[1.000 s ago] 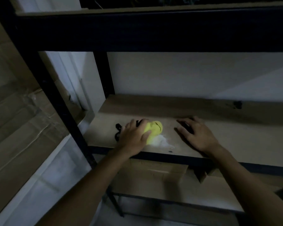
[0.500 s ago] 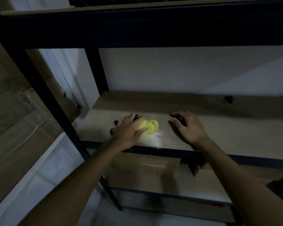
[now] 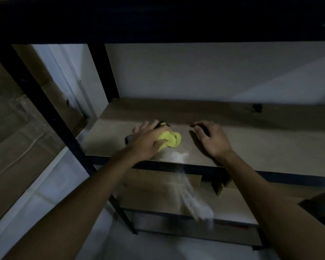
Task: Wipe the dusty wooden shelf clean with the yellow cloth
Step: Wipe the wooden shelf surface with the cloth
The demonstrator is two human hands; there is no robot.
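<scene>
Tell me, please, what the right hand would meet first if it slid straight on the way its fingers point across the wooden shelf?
Probably nothing on the board: the right hand points toward the back of the bare wooden shelf, so the pale wall behind comes first, though depth is unclear.

Your left hand (image 3: 148, 139) now drags the yellow cloth (image 3: 170, 139) closer to the shelf's (image 3: 270, 147) front edge than a second ago. The white dust (image 3: 176, 156), earlier a small patch on the board beside the cloth, now spills over that front edge and falls as a pale streak (image 3: 195, 201) past the lower shelf.
</scene>
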